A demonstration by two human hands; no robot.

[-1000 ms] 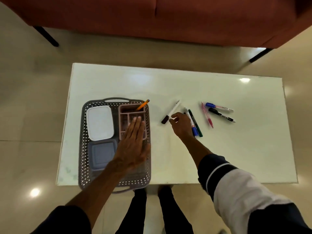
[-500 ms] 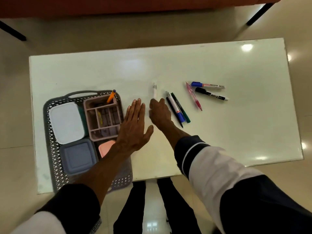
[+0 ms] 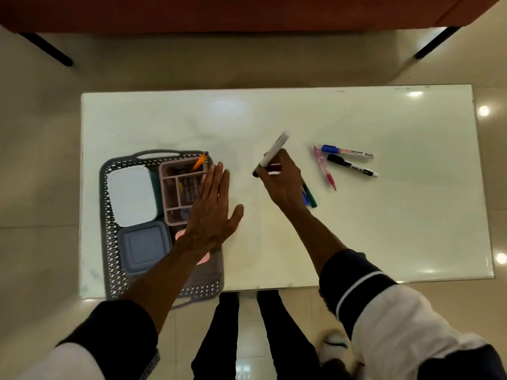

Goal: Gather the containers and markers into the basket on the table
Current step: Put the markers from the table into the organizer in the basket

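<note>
A grey perforated basket (image 3: 109, 237) sits at the table's left front, holding a white-lidded container (image 3: 131, 194), a grey-blue lidded container (image 3: 142, 246), a pink divided organiser (image 3: 175, 193) with an orange pen (image 3: 199, 161), and a pink container (image 3: 181, 235) mostly hidden by my arm. My left hand (image 3: 212, 215) hovers flat, fingers apart, over the basket's right edge. My right hand (image 3: 279, 179) grips a white marker with a dark cap (image 3: 274, 150), lifted off the table. Under that hand lie a green marker (image 3: 311, 197) and a blue-capped one (image 3: 305, 198).
Further right on the white table (image 3: 384, 229) lie a pink pen (image 3: 325, 167), a blue-capped white marker (image 3: 347, 152) and a black-capped white marker (image 3: 352, 165). A red sofa (image 3: 247, 12) on black legs stands beyond the table. My legs are at the near edge.
My right hand has closed on the white marker and raised it from the table. My left hand left the organiser and now hovers at the basket's right edge.
</note>
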